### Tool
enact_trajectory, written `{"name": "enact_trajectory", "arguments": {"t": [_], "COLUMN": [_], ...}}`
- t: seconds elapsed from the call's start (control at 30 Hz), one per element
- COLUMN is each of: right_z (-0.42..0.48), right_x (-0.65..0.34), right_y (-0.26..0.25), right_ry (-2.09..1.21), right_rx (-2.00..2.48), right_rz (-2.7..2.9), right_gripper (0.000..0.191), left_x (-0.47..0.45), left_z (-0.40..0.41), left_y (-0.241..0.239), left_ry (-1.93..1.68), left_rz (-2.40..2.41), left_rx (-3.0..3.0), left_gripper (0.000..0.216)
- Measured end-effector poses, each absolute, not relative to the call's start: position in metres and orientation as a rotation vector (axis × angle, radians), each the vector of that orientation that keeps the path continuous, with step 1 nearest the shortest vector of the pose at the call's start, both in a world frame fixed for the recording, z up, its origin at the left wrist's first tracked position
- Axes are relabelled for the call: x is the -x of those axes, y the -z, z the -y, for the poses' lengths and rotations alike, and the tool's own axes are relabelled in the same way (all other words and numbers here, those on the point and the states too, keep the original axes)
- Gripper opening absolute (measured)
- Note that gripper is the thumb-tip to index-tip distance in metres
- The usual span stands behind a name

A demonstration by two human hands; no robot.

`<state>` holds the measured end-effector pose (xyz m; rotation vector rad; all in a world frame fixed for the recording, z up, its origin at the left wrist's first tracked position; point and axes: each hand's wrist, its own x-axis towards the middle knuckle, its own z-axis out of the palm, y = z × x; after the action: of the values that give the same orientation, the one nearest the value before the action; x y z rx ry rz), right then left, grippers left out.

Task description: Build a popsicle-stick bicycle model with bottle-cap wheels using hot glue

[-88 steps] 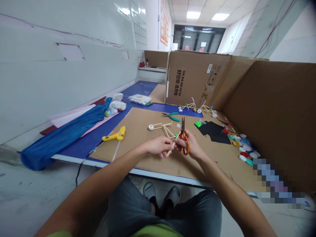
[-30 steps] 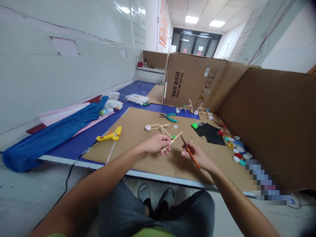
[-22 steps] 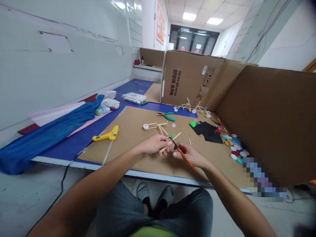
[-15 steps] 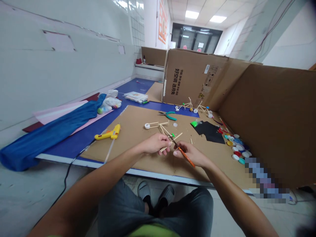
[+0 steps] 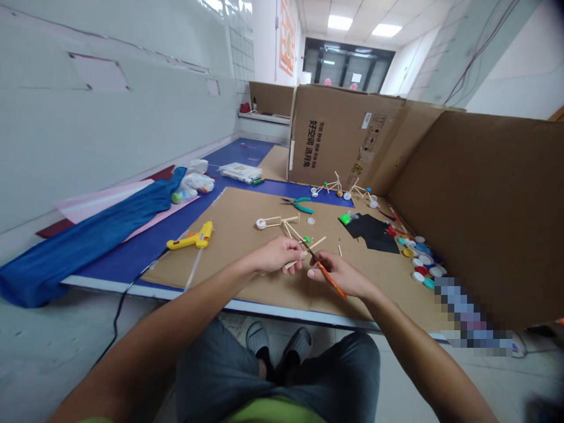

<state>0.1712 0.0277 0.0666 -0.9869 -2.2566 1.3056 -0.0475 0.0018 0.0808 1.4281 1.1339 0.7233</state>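
Observation:
My left hand (image 5: pixel 277 257) is closed in a pinch on a thin wooden stick (image 5: pixel 311 249) that slants up to the right over the cardboard sheet (image 5: pixel 247 258). My right hand (image 5: pixel 341 275) grips orange-handled scissors (image 5: pixel 325 272), their dark blades reaching the stick near my left fingertips. Just beyond the hands lies a frame of glued sticks with a white cap wheel (image 5: pixel 279 222) and a green bit. A short cut piece of stick (image 5: pixel 339 251) lies to the right of the hands.
A yellow glue gun (image 5: pixel 192 239) with its cord lies at the left. Green-handled pliers (image 5: pixel 299 204), black paper (image 5: pixel 371 227), coloured bottle caps (image 5: pixel 418 261) and two small stick models (image 5: pixel 343 190) lie further back. Tall cardboard walls (image 5: pixel 480 200) close the right and back. A blue cloth (image 5: pixel 97 235) lies at the far left.
The scissors went from blades-up at the stick, away to the right, then back to the stick held in my left hand. A short cut piece now lies on the cardboard.

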Motion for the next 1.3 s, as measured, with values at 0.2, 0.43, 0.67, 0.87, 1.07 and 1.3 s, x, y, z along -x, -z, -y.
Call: {"name": "enact_trajectory", "arguments": {"t": [0.2,0.43,0.67,0.87,1.07,1.3], "right_z": [-0.026,-0.026,-0.024,-0.022,-0.023,-0.032], "right_x": [-0.17,-0.169,-0.165,-0.163,-0.163,-0.17], "right_y": [-0.065,-0.063,-0.061,-0.051,-0.039,-0.027], "right_ry": [-1.299,-1.28,-1.282,-1.304,-1.282,-1.262], "right_rx": [0.984,0.99,0.988,0.974,1.001,1.021], "right_rz": [2.256,2.262,2.19,2.098,2.039,1.978], "right_gripper": [0.041,0.037,0.035,0.033,0.031,0.034], "left_x": [0.047,0.046,0.044,0.043,0.042,0.027], "left_z": [0.0,0.0,0.002,0.001,0.0,0.0], "left_y": [-0.082,-0.082,-0.085,-0.083,-0.075,-0.061], "left_ry": [-0.711,-0.726,-0.723,-0.739,-0.751,-0.815], "left_rz": [-1.133,-1.13,-1.18,-1.209,-1.193,-1.153], "left_rx": [-1.412,-1.408,-1.442,-1.455,-1.46,-1.448], "left_gripper": [0.02,0.019,0.016,0.021,0.023,0.023]}}
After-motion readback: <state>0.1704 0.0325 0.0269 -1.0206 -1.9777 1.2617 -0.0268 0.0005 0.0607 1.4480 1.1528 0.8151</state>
